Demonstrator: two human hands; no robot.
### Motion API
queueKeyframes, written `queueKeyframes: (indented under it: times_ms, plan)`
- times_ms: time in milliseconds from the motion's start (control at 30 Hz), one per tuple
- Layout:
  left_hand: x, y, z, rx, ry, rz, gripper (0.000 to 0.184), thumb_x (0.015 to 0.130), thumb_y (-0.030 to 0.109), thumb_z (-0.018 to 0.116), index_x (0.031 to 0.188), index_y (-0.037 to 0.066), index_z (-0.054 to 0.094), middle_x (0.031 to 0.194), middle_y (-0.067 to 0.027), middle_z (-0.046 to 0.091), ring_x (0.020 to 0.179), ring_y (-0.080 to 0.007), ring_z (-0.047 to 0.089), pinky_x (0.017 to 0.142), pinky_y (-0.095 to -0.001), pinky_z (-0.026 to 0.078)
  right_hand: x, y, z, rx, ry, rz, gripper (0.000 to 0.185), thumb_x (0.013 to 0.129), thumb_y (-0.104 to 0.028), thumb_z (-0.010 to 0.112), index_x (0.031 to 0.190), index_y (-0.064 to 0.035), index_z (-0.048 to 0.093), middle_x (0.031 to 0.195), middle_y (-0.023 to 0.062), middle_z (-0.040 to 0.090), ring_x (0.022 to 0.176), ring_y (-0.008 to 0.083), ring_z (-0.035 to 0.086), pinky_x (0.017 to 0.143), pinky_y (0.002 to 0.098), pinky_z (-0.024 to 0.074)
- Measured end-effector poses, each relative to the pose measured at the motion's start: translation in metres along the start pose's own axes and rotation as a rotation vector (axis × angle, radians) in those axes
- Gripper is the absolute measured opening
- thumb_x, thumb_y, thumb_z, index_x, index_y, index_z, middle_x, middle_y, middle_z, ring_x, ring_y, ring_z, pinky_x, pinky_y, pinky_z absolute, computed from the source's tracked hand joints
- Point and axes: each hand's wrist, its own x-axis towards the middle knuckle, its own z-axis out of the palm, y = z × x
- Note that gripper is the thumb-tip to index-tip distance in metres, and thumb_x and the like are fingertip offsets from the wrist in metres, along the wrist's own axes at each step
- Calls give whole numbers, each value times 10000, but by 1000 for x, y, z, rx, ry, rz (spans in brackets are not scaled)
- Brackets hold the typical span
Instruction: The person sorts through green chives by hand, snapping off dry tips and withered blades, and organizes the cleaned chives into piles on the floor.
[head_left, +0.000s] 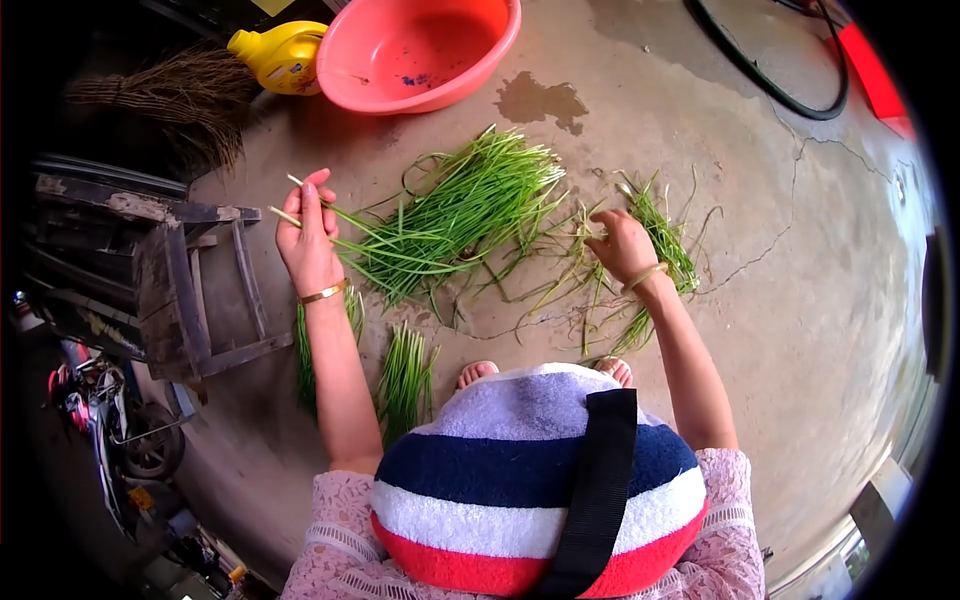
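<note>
My left hand [312, 242] holds a few garlic chive stalks [350, 216] between thumb and fingers. Their pale ends stick out to the left, and the green leaves trail over a large pile of garlic chives [470, 205] on the floor. My right hand [626, 246] is over thin, yellowish scraps [572, 252], its thumb and fingers apart with nothing visible between them. Beside and partly under that wrist lies a looser heap of green and withered leaves [665, 225]. A neat bundle of chives [405, 362] lies near my feet, and another bundle [306, 365] is partly hidden by my left forearm.
At the back stand a pink basin [490, 62] and a yellow jug [285, 58], near a twig broom [170, 90]. A worn wooden stool [185, 290] is at the left. A dark hose [770, 95] curves across the floor at the upper right, near a wet patch [540, 102].
</note>
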Motion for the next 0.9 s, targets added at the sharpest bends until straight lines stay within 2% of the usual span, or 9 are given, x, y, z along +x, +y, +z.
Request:
queueKeyframes:
  times_ms: [67,100,200,300,400,433,600,667,900]
  plan:
    - [-2,-3,-1,26,-21,-29,205,897,169,468,975,13,575,725,3,539,496,-5,354,419,-147,238,17,-15,-5,343,-1,-18,240,706,-138,650,918,-38,601,864,147,590,677,263,604,629,341,483]
    - [-4,-4,-1,26,-45,-37,212,897,173,468,973,7,574,739,-8,552,494,-9,357,420,-149,241,22,-27,-5,410,24,-61,226,703,-116,653,913,-42,611,832,130,595,638,226,604,605,309,479]
    - [-9,-6,4,-25,-86,-72,231,902,187,458,964,-2,574,766,-33,576,491,-16,364,420,-152,246,32,-62,1,611,6,-134,191,717,-115,650,894,-50,622,813,110,602,611,187,584,581,294,471]
    - [-16,-7,11,-51,-118,-124,235,904,190,453,962,-2,576,769,-40,579,495,-16,373,422,-151,252,37,-89,12,670,-58,-295,198,728,-116,641,913,-49,617,797,99,596,609,189,567,571,289,469]
    - [-21,-10,15,-97,-162,-146,249,908,197,443,1008,-3,552,804,-38,559,514,-14,375,395,-141,232,33,-108,13,663,-238,-203,227,718,-142,648,924,-55,610,777,113,615,621,205,581,590,306,474]
    - [-23,-9,17,-131,-144,-151,239,903,192,453,965,-3,575,784,-49,587,498,-17,382,414,-142,250,31,-107,22,694,-182,-249,217,710,-149,655,891,-41,604,758,115,623,630,208,596,595,315,477]
    - [-24,-13,15,-197,-143,-172,240,901,196,458,976,-2,572,806,-49,587,500,-12,392,400,-136,254,19,-103,20,652,-234,-226,166,715,-132,650,826,-24,590,721,106,623,620,207,605,574,298,478]
    - [-24,-15,13,-207,-126,-180,240,899,196,462,980,-1,572,812,-49,586,501,-10,396,396,-135,257,14,-103,19,705,-147,-195,116,727,-95,649,805,-24,600,631,57,585,537,120,531,511,256,434]
    - [-27,-19,13,-240,-73,-215,245,894,203,475,993,-1,568,815,-45,578,508,-13,419,383,-135,269,8,-102,6,757,-222,-113,113,756,-107,635,818,-14,626,638,66,600,549,86,532,514,249,434]
